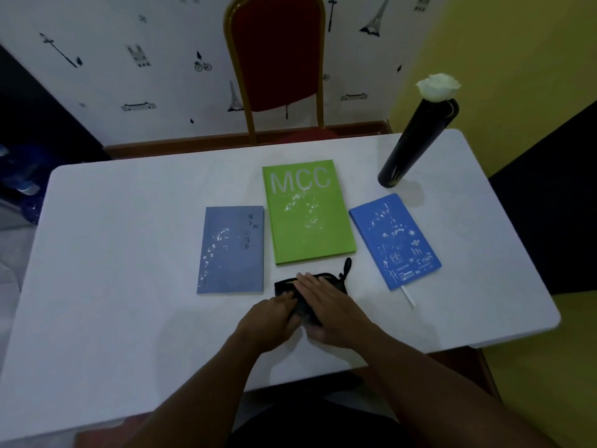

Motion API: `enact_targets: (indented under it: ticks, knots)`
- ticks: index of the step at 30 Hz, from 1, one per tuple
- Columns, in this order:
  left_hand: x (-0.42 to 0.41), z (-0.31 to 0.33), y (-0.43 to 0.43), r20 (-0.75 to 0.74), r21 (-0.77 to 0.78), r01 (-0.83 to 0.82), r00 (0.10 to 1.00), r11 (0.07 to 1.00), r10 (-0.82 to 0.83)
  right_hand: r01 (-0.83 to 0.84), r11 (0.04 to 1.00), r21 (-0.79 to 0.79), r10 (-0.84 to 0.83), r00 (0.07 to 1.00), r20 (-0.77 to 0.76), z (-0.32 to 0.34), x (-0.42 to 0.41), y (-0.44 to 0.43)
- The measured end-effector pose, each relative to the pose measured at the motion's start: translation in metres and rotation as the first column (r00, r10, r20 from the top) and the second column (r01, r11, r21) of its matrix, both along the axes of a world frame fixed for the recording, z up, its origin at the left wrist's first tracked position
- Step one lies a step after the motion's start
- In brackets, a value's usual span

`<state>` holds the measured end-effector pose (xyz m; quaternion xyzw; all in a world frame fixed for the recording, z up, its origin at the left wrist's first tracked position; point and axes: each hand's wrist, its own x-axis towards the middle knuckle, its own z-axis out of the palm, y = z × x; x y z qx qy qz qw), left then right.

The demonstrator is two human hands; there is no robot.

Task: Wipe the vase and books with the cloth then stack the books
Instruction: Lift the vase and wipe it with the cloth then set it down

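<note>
At the near edge of a white table [122, 253], a person's right hand [326, 305] lies flat, fingers straight, on a black cloth [283, 287]. The left hand [269, 320] curls its fingertips on the cloth's near side, apparently pinching it. Just beyond lie a grey-blue book [231, 253], a green book [308, 218] and a blue book [395, 240], side by side, unstacked and flecked with pale specks. A black vase [416, 147] stands at the far right. Wiping appears not yet begun, so all steps remain.
</note>
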<state>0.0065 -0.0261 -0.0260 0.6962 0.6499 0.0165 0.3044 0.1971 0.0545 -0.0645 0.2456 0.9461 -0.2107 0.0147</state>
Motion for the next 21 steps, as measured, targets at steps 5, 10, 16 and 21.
enact_targets:
  ticks: [5, 10, 16, 21]
  knots:
    - [-0.016, 0.013, -0.005, 0.04, -0.026, -0.005, 0.999, 1.0, 0.006, 0.036, 0.999, 0.022, -0.036, 0.999, 0.002, -0.008, -0.022, -0.003]
    - [-0.041, 0.016, -0.006, 0.034, -0.061, 0.046, 0.998, 0.997, -0.044, 0.02, 0.997, 0.075, -0.014, 0.997, -0.076, 0.008, -0.008, 0.006]
    - [-0.033, 0.019, 0.027, 0.075, 0.034, 0.041, 0.996, 0.999, -0.043, 0.113, 0.993, 0.02, -0.109, 0.981, -0.162, 0.035, 0.022, 0.022]
    - [0.004, 0.029, 0.081, 0.081, 0.063, 0.072, 0.994, 0.995, -0.077, 0.217, 0.976, -0.023, -0.217, 0.954, -0.208, 0.057, 0.057, 0.051]
